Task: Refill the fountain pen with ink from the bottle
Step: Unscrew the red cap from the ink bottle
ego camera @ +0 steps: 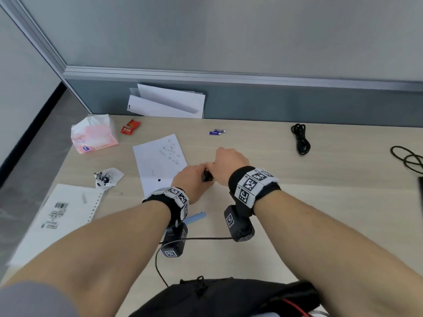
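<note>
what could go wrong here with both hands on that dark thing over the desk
1. Left hand and right hand work a small dark object right beside the written sheet; any spilled ink would likely stain it.
2. The wrist cable hangs near the blue pen part and might drag it.

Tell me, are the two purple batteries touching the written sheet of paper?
Apart. The head view shows bare desk between the purple batteries and the written sheet.
</note>
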Tool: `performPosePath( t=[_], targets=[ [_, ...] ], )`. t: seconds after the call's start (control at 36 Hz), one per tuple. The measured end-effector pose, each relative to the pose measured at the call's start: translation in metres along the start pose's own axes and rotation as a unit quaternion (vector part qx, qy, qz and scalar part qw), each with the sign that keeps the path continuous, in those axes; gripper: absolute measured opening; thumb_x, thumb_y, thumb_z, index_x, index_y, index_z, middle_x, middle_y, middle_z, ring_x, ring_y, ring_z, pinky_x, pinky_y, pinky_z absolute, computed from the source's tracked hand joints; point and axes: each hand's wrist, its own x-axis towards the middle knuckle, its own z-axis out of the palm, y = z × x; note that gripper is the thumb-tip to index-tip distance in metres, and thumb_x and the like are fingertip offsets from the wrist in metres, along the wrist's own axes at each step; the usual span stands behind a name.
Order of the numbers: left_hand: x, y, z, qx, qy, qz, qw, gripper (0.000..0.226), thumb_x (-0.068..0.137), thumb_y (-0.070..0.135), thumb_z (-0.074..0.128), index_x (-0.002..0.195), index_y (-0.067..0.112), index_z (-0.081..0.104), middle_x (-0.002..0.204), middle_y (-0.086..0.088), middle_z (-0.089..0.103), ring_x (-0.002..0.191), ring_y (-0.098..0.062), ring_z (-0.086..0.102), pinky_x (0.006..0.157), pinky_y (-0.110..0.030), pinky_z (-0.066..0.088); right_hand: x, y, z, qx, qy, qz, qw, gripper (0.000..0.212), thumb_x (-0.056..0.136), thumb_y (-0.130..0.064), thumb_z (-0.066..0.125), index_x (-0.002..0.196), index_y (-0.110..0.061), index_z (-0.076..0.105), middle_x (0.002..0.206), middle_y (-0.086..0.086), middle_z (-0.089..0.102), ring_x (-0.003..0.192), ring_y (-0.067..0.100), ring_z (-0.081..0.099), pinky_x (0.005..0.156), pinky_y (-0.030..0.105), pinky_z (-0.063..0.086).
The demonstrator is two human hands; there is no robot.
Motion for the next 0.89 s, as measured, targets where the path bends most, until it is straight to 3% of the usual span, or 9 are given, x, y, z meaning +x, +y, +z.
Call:
performPosePath(
  t=[0.06, 0.17, 0.28, 0.33, 0.39, 0.56, 0.64, 0.72, 0.89],
  targets=[
    [-0.006, -0.005, -0.004, 0.004, 0.007, -0.013, 1.000, 0.022, 0.086, 0.039, 0.059, 0.095, 0.019, 0.055, 0.084, 0.000, 0.060, 0.077, -0.023, 0.059, 0.066, -0.034, 0.049, -0.003, -0.007, -0.001, -0.033, -0.013, -0.074, 0.997, 0.017, 0.092, -0.025, 0.048, 0.106, -0.015, 0.051, 0.102, 0.009, 0.059, 0.082, 0.027, 0.053, 0.066, 0.034, 0.041],
    [-0.013, -0.013, -0.016, -0.008, 0.039, -0.028, 0.999, 0.022, 0.085, 0.038, 0.061, 0.093, 0.019, 0.054, 0.079, 0.001, 0.058, 0.071, -0.022, 0.056, 0.060, -0.032, 0.043, -0.006, -0.015, -0.005, -0.013, -0.040, -0.178, 0.983, 0.045, 0.082, -0.011, 0.055, 0.124, -0.026, 0.048, 0.124, 0.005, 0.046, 0.110, 0.026, 0.045, 0.087, 0.036, 0.043],
    [-0.014, -0.011, -0.020, -0.015, 0.057, -0.027, 0.998, 0.024, 0.085, 0.039, 0.060, 0.098, 0.018, 0.056, 0.080, 0.002, 0.059, 0.073, -0.022, 0.058, 0.063, -0.034, 0.048, -0.010, -0.016, -0.011, 0.107, -0.015, -0.098, 0.989, 0.059, 0.081, -0.041, 0.050, 0.137, -0.025, 0.039, 0.134, 0.008, 0.045, 0.115, 0.029, 0.050, 0.094, 0.042, 0.045],
    [-0.013, -0.007, -0.020, -0.022, 0.060, -0.026, 0.998, 0.023, 0.085, 0.040, 0.060, 0.094, 0.019, 0.054, 0.081, 0.001, 0.061, 0.075, -0.022, 0.059, 0.067, -0.038, 0.052, -0.010, -0.016, -0.016, 0.131, 0.001, -0.019, 0.991, 0.059, 0.084, -0.060, 0.038, 0.117, -0.015, 0.055, 0.114, 0.010, 0.061, 0.096, 0.029, 0.059, 0.082, 0.039, 0.048],
    [-0.012, -0.002, -0.020, -0.020, 0.058, -0.022, 0.998, 0.022, 0.086, 0.039, 0.060, 0.091, 0.019, 0.053, 0.083, -0.001, 0.062, 0.077, -0.023, 0.059, 0.070, -0.041, 0.052, -0.009, -0.016, -0.020, 0.136, -0.016, 0.013, 0.990, 0.062, 0.085, -0.067, 0.032, 0.081, -0.011, 0.060, 0.081, 0.009, 0.065, 0.072, 0.026, 0.062, 0.066, 0.033, 0.047],
    [-0.010, 0.004, -0.016, -0.015, 0.051, -0.013, 0.999, 0.023, 0.087, 0.037, 0.058, 0.095, 0.016, 0.055, 0.089, -0.004, 0.063, 0.083, -0.026, 0.059, 0.074, -0.042, 0.051, -0.011, -0.017, -0.027, 0.027, -0.013, -0.033, 0.999, 0.027, 0.084, -0.030, 0.053, 0.064, -0.012, 0.055, 0.065, 0.004, 0.057, 0.056, 0.019, 0.053, 0.046, 0.023, 0.034],
    [-0.006, 0.007, -0.019, -0.010, 0.056, -0.005, 0.998, 0.025, 0.087, 0.037, 0.058, 0.098, 0.014, 0.056, 0.087, -0.004, 0.063, 0.081, -0.027, 0.059, 0.072, -0.042, 0.051, -0.013, -0.016, -0.034, -0.022, 0.005, -0.066, 0.998, 0.017, 0.082, -0.030, 0.058, 0.085, -0.013, 0.063, 0.080, 0.004, 0.062, 0.067, 0.021, 0.056, 0.055, 0.025, 0.040],
    [-0.003, 0.006, -0.021, -0.013, 0.060, -0.016, 0.998, 0.027, 0.086, 0.040, 0.060, 0.096, 0.015, 0.053, 0.082, -0.002, 0.061, 0.077, -0.027, 0.059, 0.067, -0.037, 0.050, -0.012, -0.015, -0.036, -0.060, 0.031, -0.123, 0.990, 0.025, 0.085, -0.023, 0.056, 0.109, -0.018, 0.061, 0.103, 0.005, 0.061, 0.088, 0.024, 0.055, 0.070, 0.032, 0.044],
    [-0.002, -0.001, -0.019, -0.057, 0.064, -0.054, 0.995, 0.031, 0.083, 0.038, 0.065, 0.108, 0.022, 0.054, 0.083, 0.004, 0.059, 0.080, -0.024, 0.059, 0.066, -0.030, 0.043, -0.010, 0.001, -0.037, 0.095, 0.082, -0.065, 0.990, 0.036, 0.087, -0.020, 0.053, 0.123, -0.018, 0.057, 0.118, 0.007, 0.062, 0.106, 0.026, 0.057, 0.086, 0.030, 0.045]
  ],
)
